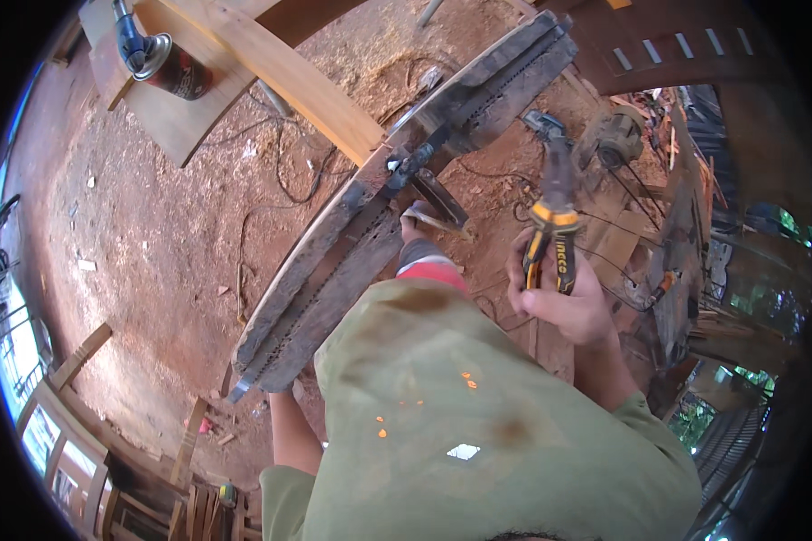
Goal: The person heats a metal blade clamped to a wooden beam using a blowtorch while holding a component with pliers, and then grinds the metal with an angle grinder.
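My right hand [573, 302] is closed around the black-and-yellow handles of a pair of pliers [552, 248]. Their grey jaws point away from me and look blurred. They are held up to the right of a long, worn wooden beam [334, 248], apart from it. A dark, toothed-looking strip [311, 293] runs along the beam, and a dark metal clamp [413, 167] crosses its middle. My left forearm [293, 433] reaches to the beam's near end, where the hand itself is hidden behind it.
A gas can with a blue torch head [167, 68] stands on a wooden board [176, 113] at upper left. My foot [415, 221] shows beside the beam. A motor [615, 135], cables and scrap wood lie right. Shavings cover the earth floor [153, 234]; wooden frames [68, 442] stand lower left.
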{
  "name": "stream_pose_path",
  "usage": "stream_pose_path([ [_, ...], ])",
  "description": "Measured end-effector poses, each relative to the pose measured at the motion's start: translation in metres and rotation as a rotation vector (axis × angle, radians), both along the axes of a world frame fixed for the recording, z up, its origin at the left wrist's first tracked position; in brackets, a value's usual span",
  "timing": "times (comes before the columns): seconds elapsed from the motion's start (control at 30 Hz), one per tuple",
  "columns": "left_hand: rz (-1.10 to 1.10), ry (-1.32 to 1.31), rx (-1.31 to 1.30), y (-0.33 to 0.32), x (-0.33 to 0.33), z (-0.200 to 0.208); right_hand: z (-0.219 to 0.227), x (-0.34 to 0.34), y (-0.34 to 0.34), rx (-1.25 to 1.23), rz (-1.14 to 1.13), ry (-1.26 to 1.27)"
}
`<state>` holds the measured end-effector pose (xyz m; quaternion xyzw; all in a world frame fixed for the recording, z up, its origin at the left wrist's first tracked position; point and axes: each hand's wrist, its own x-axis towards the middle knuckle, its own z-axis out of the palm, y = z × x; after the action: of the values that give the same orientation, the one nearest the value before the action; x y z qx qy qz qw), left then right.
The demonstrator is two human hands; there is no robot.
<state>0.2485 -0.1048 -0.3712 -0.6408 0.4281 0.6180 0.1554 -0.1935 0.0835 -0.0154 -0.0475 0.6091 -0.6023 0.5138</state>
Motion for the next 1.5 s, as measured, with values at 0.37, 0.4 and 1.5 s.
stream_pose_path([
  [0.37, -0.366, 0.481, -0.036, 0.024, -0.187, 0.178, 0.016, -0.029, -0.031, 0.261, 0.687, 0.046],
  [0.4, -0.425, 0.556, -0.047, 0.020, -0.204, 0.203, 0.016, -0.028, -0.031, 0.261, 0.690, 0.044],
  [1.5, -0.298, 1.118, 0.043, 0.012, -0.289, 0.276, 0.021, 0.056, -0.071, 0.271, 0.252, 0.400],
])
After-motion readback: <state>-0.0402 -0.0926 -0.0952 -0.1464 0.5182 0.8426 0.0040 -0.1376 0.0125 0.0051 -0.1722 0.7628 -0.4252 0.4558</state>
